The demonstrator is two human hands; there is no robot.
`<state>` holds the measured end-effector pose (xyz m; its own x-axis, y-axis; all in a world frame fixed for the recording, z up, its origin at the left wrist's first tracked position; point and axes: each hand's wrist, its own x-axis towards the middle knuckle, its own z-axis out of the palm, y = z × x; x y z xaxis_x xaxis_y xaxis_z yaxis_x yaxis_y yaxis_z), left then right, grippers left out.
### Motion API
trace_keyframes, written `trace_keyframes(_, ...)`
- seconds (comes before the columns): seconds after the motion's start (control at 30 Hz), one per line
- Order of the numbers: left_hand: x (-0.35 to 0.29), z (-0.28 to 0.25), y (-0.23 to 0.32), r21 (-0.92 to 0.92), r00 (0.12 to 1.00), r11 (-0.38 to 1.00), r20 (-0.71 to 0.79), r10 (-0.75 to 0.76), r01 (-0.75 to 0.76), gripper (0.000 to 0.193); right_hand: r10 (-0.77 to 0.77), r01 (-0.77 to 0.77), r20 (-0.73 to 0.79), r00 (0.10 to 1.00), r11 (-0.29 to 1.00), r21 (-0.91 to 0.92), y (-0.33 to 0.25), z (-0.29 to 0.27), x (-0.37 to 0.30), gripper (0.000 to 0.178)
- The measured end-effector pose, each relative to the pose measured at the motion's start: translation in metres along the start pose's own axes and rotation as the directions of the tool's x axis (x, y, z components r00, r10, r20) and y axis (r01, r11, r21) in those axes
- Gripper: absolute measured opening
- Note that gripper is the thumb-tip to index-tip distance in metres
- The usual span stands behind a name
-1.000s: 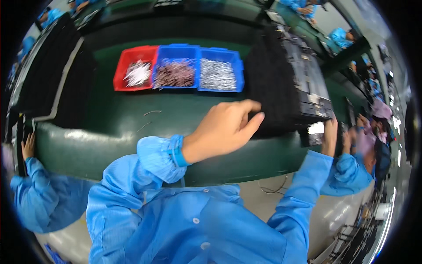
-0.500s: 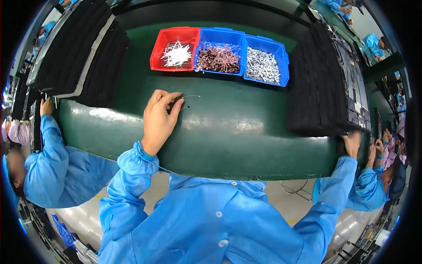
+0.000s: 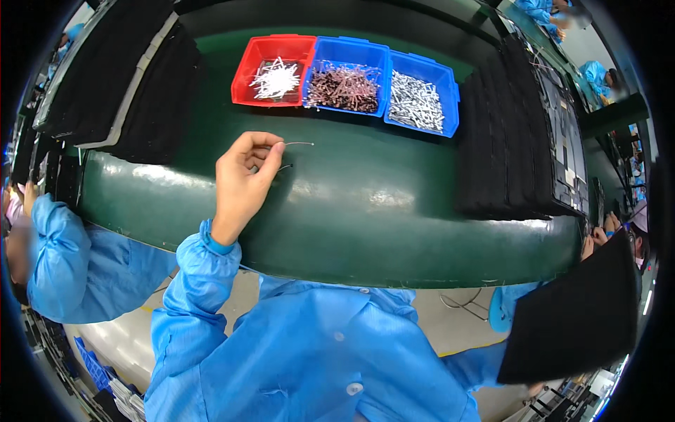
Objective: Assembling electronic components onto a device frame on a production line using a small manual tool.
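Observation:
Over the left half of the green table, my left hand (image 3: pixel 242 179) is closed, thumb and forefinger pinching a thin pinkish wire (image 3: pixel 299 143) with a small light tip. A second thin wire with a dark tip (image 3: pixel 288 166) pokes out below the thumb. Off the table's right front corner hangs a flat black panel (image 3: pixel 573 316), tilted. My right arm reaches behind it, and only a bit of my right hand (image 3: pixel 536 389) shows under its lower edge; the fingers' grip is mostly hidden.
A red bin (image 3: pixel 240 81) of white pieces and two blue bins, one of pinkish-brown wires (image 3: pixel 344 90), one of grey-white pieces (image 3: pixel 416 102), stand at the back. Black panel stacks flank the table, left (image 3: pixel 158 105) and right (image 3: pixel 503 141). Co-workers sit on both sides.
My right hand has left the right stack, and a black panel now swings toward me over the table's corner. My left hand has shifted slightly left, its fingers closer together around the wires.

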<state>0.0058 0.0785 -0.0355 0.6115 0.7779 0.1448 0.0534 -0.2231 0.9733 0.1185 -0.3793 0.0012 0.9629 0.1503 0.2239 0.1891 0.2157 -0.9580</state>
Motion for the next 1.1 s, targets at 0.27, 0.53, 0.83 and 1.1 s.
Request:
trace_keyframes(0.27, -0.024, -0.014, 0.022, -0.385, 0.985, 0.908, 0.107, -0.134, 0.165, 0.016, 0.094, 0.029, 0.751, 0.654, 0.988, -0.149, 0.015, 0.028, 0.002, 0.127)
trace_keyframes(0.53, -0.049, -0.007, 0.017, -0.464, 0.966, 0.849, 0.183, -0.185, 0.251, 0.018, 0.102, 0.45, 0.467, 0.879, 0.149, -0.88, 0.04, 0.161, -0.012, 0.123)
trace_keyframes(0.83, -0.06, 0.012, 0.009, -0.36, 0.973, 0.922, 0.22, -0.065, 0.143, 0.012, 0.231, 0.462, 0.516, 0.825, 0.249, -0.851, 0.02, 0.175, -0.028, 0.117)
trace_keyframes(1.1, -0.063, 0.018, 0.018, -0.369, 0.956, 0.921, 0.293, -0.014, 0.126, 0.012, -0.015, 0.549, 0.687, 0.727, 0.613, -0.568, 0.02, 0.2, 0.034, 0.051)
